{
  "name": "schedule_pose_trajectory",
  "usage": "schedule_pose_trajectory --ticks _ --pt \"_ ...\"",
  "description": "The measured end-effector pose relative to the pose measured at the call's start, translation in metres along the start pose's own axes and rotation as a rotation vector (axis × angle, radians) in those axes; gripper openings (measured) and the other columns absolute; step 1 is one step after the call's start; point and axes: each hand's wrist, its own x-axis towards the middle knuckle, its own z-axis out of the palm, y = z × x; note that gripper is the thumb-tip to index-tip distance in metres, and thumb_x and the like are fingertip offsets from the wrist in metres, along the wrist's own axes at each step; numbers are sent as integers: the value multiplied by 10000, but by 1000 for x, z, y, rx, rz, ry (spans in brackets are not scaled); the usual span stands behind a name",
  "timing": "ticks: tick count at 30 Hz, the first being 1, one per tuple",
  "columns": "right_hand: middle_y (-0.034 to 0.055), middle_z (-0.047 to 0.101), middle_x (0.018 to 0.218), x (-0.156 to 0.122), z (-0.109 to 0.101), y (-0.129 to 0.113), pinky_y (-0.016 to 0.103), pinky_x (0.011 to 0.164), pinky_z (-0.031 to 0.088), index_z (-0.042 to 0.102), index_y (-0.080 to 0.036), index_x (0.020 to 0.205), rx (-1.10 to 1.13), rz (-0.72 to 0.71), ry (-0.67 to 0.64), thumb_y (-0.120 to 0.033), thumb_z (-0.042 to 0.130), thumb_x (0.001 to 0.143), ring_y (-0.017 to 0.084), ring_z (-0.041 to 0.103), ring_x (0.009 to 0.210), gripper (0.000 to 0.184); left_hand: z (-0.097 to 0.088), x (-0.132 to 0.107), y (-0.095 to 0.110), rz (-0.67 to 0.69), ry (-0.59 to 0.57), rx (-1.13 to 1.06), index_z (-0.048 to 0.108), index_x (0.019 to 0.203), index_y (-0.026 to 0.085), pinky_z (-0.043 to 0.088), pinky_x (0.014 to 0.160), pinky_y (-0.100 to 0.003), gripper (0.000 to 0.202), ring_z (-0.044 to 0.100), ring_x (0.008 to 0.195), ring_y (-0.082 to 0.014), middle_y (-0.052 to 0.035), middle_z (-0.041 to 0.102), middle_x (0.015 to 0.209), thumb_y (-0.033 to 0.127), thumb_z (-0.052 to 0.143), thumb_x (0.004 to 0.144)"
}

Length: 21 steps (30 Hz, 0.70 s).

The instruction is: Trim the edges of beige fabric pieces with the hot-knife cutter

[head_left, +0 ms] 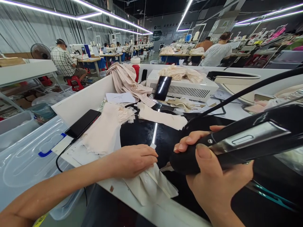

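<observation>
My right hand (210, 170) is wrapped round the handle of a black and silver pressing tool (248, 142) with a black cord, held just above the glossy black work surface (142, 132). My left hand (132, 159) lies with fingers curled, pressing down on pale strips of fabric (151, 184) at the table's near edge. The tool's rounded black end is a short way right of the left fingertips. More beige fabric pieces (104, 129) lie left of the black surface.
A phone (82, 123) on a cable lies at the left edge, a second phone (163, 87) leans on a white box (184, 88). Clear plastic bins (26, 151) stand left. A fabric heap (125, 80) and papers lie behind. Other people sit at distant sewing tables.
</observation>
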Motion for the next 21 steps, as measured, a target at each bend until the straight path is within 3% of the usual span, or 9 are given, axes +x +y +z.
schedule_pose_trajectory --ticks 5,11,17,21 --pt "-68 817 876 -2 1 -1 341 661 720 832 -330 1226 -6 -6 15 -514 1207 906 189 733 650 526 1 -3 -24 4 -125 -70 871 1458 113 732 1303 -390 296 887 1450 -285 -200 936 1425 127 616 1308" --pt "-71 817 875 -3 1 -3 369 670 723 841 -345 1224 -1 25 14 -444 1173 910 205 759 653 468 -7 -10 -26 -18 -130 -118 862 1490 127 724 1289 -390 286 878 1434 -280 -181 925 1452 175 628 1332" --pt "-73 814 871 -2 1 -5 379 641 713 852 -351 1199 -25 30 17 -368 1123 896 214 756 632 407 -17 -8 -18 -21 -256 -17 809 1657 242 708 1180 -366 354 862 1391 -283 -152 873 1481 392 640 1385" --pt "-80 804 858 -1 0 -5 382 657 721 838 -353 1220 -29 24 18 -376 1115 909 215 750 632 418 -20 -4 -11 16 -327 75 812 1642 288 680 1160 -391 414 845 1225 -274 -140 840 1422 567 701 1356"
